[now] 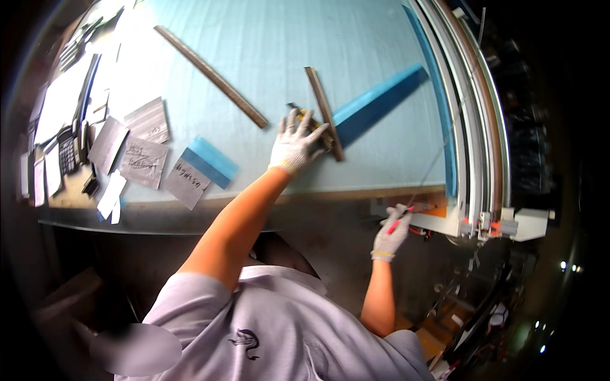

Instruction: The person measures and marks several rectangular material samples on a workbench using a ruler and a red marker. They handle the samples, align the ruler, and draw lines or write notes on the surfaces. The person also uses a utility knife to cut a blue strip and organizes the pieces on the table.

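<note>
My left hand (293, 145), in a white knit glove, reaches over the table with its fingers spread. Under and beside those fingers lies a yellow-and-black tool (304, 116), partly covered, perhaps a cutter knife. It rests against a short metal bar (319, 95), which lies across the near end of a folded blue strip (380, 101). Off the table's front edge, my right hand (390, 236), gloved too, is closed around a slim red tool (394, 226). A thin dark line runs up and right from near it; whether they are joined cannot be made out.
A longer metal bar (213, 77) lies at a slant on the pale blue sheet (254, 32). Several grey marked pieces (145, 162), a blue piece (213, 162) and a calculator (67, 151) are at left. Long rails (473, 95) border the table's right side.
</note>
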`<state>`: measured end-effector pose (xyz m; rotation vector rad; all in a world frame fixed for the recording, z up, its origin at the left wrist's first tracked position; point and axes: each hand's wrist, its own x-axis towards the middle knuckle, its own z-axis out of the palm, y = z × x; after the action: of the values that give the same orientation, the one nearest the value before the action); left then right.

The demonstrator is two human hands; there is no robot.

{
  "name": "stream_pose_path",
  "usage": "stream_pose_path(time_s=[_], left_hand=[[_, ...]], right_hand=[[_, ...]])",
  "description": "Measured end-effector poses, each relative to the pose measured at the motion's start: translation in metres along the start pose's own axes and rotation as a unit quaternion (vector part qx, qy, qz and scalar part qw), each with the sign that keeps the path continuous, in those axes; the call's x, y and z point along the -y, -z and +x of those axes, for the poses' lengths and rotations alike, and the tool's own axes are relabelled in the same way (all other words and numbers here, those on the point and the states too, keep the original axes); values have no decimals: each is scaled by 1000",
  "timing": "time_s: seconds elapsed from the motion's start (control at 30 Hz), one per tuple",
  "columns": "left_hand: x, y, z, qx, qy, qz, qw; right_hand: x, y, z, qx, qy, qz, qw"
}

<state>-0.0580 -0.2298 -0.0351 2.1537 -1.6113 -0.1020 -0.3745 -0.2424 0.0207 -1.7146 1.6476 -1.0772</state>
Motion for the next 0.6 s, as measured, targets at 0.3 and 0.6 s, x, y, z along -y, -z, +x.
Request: stream_pose_path(time_s=[0.3, 0.6], left_hand=[[38, 17, -32, -63, 277, 94, 954], [112, 101, -34, -107, 215, 11, 971]], right_hand=[[13, -73, -11, 165, -80, 139, 973], [68, -134, 2, 209, 61, 104, 970]])
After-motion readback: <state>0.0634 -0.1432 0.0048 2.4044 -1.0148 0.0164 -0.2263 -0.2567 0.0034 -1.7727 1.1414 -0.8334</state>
